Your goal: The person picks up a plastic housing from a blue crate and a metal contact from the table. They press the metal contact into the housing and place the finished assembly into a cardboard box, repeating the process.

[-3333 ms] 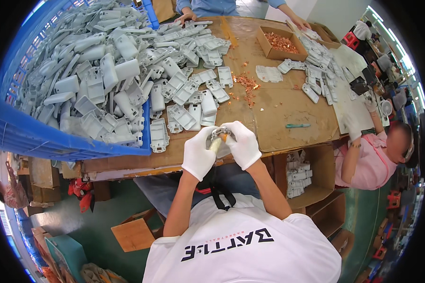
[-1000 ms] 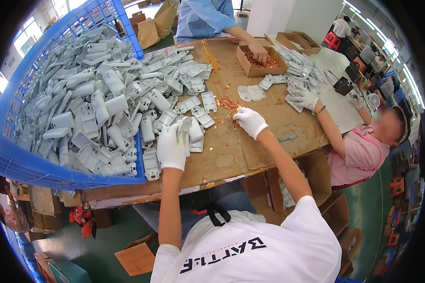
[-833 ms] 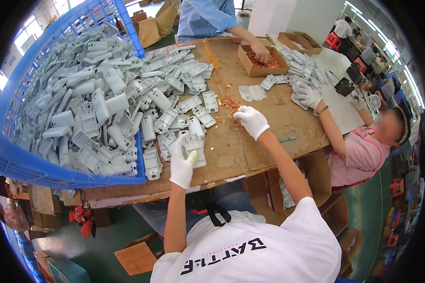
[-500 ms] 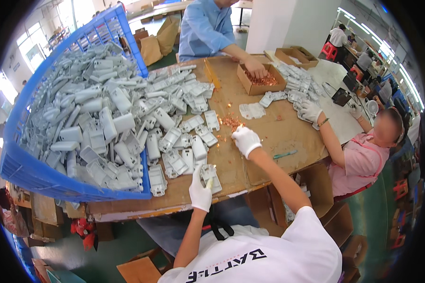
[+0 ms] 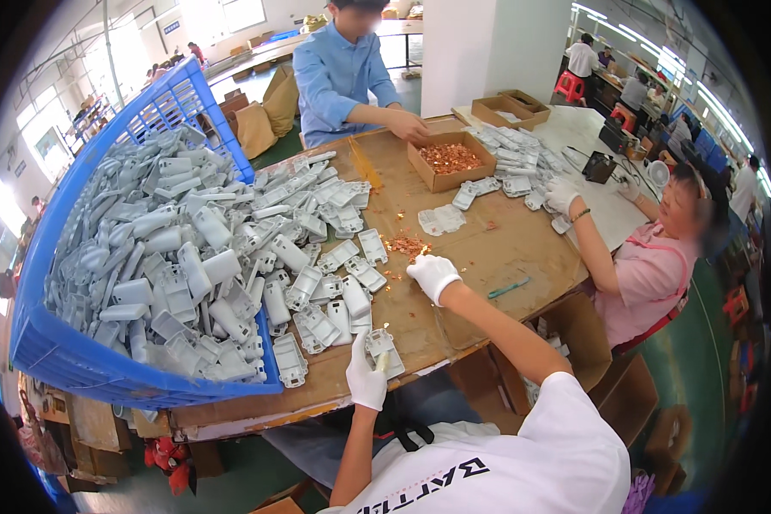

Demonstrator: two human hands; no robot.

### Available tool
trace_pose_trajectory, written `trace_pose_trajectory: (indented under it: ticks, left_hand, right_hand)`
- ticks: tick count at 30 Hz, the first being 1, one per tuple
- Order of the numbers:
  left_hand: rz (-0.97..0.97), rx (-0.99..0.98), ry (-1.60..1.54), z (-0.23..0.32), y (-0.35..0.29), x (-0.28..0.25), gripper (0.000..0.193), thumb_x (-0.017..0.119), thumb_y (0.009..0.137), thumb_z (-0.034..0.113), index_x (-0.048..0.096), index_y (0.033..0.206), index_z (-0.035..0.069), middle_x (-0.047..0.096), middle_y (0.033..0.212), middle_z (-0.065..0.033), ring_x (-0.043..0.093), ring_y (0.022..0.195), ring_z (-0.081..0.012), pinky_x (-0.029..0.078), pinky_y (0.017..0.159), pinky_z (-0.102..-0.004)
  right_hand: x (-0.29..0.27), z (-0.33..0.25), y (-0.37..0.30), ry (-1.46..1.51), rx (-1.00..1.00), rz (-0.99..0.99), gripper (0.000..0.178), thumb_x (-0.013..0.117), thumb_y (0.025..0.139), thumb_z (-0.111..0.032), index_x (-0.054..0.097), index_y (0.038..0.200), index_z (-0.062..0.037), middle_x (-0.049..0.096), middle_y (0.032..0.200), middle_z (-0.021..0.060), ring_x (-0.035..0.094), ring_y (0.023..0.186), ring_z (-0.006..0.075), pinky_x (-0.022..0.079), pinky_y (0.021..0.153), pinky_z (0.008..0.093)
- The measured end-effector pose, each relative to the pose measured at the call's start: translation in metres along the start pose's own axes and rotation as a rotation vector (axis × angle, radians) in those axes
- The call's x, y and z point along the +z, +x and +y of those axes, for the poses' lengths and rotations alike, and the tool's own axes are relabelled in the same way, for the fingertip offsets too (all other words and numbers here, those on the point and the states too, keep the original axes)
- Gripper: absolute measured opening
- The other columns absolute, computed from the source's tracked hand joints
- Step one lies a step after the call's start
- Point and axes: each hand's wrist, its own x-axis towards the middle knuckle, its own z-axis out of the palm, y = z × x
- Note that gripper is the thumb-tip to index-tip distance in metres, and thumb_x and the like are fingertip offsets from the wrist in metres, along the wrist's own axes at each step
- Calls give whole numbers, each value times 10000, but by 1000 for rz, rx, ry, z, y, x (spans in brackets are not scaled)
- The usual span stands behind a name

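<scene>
My left hand (image 5: pixel 367 377), in a white glove, is closed on a light-grey plastic housing (image 5: pixel 389 358) at the table's near edge, its thumb along the piece. My right hand (image 5: pixel 434 276), also gloved, rests at the near side of a loose pile of small copper-coloured metal pieces (image 5: pixel 407 246). Its fingers are bent together, and what they pinch is hidden. More grey housings (image 5: pixel 338 319) lie just beyond my left hand. A flat, pale plastic piece (image 5: pixel 442 220) lies beyond the pile.
A large blue crate (image 5: pixel 146 377) heaped with grey housings stands at left, spilling onto the cardboard-covered table (image 5: pixel 497 257). A cardboard box (image 5: pixel 454 181) holds copper pieces. A teal pen (image 5: pixel 510 288) lies at right. One co-worker (image 5: pixel 338 81) stands opposite; another (image 5: pixel 647 270) sits at right.
The whole view has shifted. The opposite co-worker's hand has come out of the copper box to its left edge. My left hand still holds the housing; my right hand stays at the pile.
</scene>
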Motion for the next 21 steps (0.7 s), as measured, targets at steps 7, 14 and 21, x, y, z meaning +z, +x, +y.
trace_pose_trajectory:
  ticks: [7, 14, 21]
  left_hand:
    - [-40, -37, -72, -12, 4, -3, 603, 647, 815, -84, 454, 1379, 12, 592, 1255, -140, 575, 1144, -195, 443, 990, -315]
    - [-6, -17, -67, 2, 2, -2, 579, 682, 816, -32, 480, 1357, 17, 631, 1203, -171, 612, 1100, -211, 467, 957, -328]
    - [37, -29, -141, -20, -1, 0, 606, 703, 775, -42, 495, 1341, 18, 612, 1237, -152, 601, 1123, -220, 461, 973, -326]
  right_hand:
    - [-10, 9, -5, 200, -24, -126, 129, 609, 839, -110, 646, 961, -92, 634, 1025, 146, 636, 988, 330, 527, 821, 414]
    - [-5, 5, -11, 173, 4, -68, 119, 585, 851, -101, 642, 928, -29, 651, 985, 185, 659, 950, 348, 544, 803, 421]
    - [27, 1, -11, -52, -138, 220, 86, 559, 834, -114, 619, 863, -60, 607, 878, 132, 635, 836, 278, 539, 722, 384]
